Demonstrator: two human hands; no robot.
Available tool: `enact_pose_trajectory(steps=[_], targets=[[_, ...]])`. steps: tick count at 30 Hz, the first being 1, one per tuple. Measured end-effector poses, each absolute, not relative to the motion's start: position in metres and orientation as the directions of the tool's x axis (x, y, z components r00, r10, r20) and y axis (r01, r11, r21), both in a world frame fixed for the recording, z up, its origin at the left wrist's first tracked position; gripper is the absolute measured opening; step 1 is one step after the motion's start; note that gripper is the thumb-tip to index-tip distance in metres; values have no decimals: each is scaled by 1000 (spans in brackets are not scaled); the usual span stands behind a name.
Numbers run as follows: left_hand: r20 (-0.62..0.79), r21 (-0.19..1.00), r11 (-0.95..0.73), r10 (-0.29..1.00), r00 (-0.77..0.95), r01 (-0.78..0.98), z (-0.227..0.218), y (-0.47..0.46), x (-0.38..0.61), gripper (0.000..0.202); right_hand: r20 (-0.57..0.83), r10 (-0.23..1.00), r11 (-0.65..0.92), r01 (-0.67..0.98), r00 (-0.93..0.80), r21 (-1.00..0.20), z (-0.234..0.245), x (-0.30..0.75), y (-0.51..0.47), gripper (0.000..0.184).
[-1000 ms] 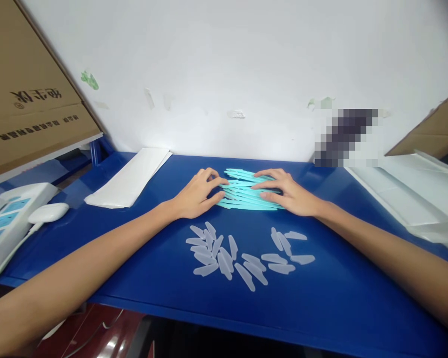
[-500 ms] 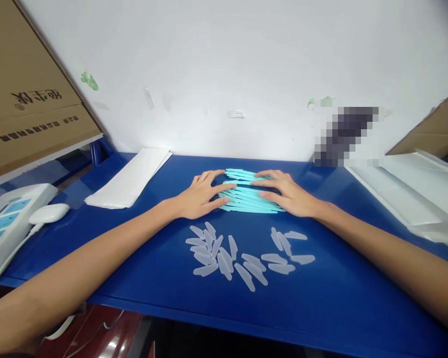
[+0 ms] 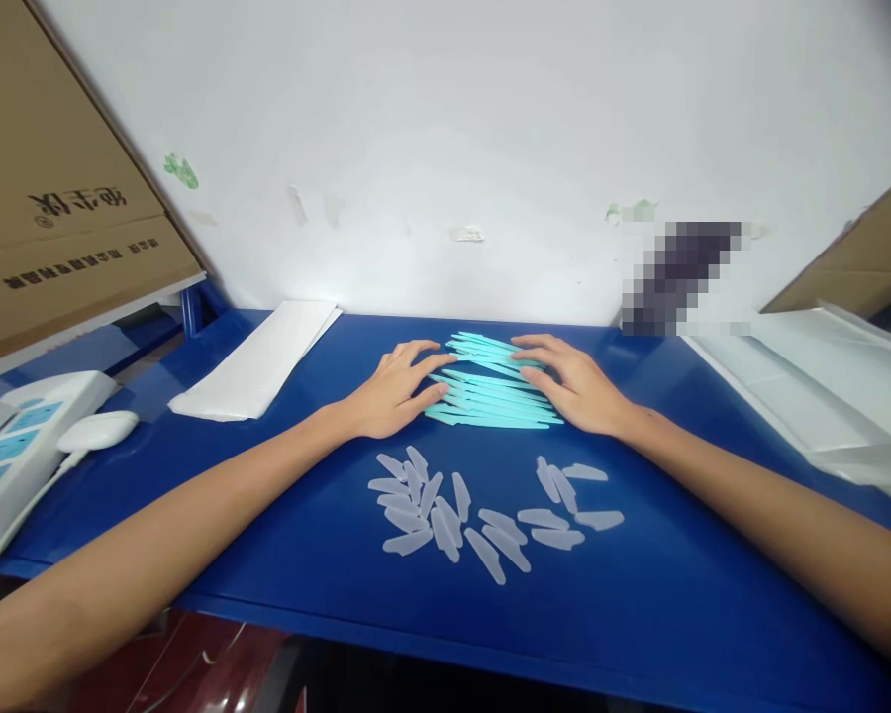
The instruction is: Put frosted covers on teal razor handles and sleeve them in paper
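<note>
A row of thin turquoise sticks, which look like eyebrow razors [image 3: 494, 401], lies side by side on the blue table [image 3: 267, 555]. At the left ends of the sticks is my left hand [image 3: 395, 388], its fingers apart and the tips touching or close to them. My right hand [image 3: 579, 388] rests at their right ends, fingers spread, some tips lying over the sticks. Neither hand grips anything. Nearer to me lie several translucent blade covers [image 3: 445, 530], scattered flat in a loose group, with more covers [image 3: 556, 485] to the right.
A white paper packet [image 3: 256, 361] lies at the back left. On the left edge stand a power strip [image 3: 81, 386] with a white plug and cable, and a cardboard box [image 3: 81, 228]. White flat sheets [image 3: 824, 366] lie at the right. A white wall [image 3: 445, 149] closes off the back.
Both hands have drawn slightly outward from the turquoise sticks, uncovering more of them. The sticks have shifted a little and fanned out at their ends. The translucent covers lie as before.
</note>
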State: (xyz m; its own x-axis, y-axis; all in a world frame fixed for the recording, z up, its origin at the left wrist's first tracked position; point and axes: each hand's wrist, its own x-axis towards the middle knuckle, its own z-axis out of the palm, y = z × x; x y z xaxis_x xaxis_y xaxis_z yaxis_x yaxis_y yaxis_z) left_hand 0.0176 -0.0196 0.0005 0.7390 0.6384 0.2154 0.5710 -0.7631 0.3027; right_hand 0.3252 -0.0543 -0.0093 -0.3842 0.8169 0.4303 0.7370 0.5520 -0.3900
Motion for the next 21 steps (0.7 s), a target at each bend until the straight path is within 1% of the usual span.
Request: enact_pose_trajectory(steps=[2,4,7,10,14,19,21], targets=[[258,294,-764,642,722,574,0,-19,18,52,472,800,570,715,-371,-405,-10,327,-54,37],[296,276,-766,643,707,581,0,-20,18,49,443,793,590,708,-418,-388,-10,327,-55,35],[326,259,-767,642,694,587,1,-21,18,45,371,800,591,727,-472,-350,-10,328,-55,38],[335,252,-770,638,694,586,0,-21,18,43,366,826,549,761,-429,-345,-10,328,-55,44],[368,258,-796,605,706,548,-1,-20,17,41,431,792,586,737,-433,-337,-10,326,-56,41],[412,262,-811,584,699,523,-1,-20,17,36,575,740,601,727,-348,-332,-11,325,-60,23],[431,262,-816,577,694,515,-1,-21,17,33,587,736,598,729,-336,-333,-11,325,-61,23]])
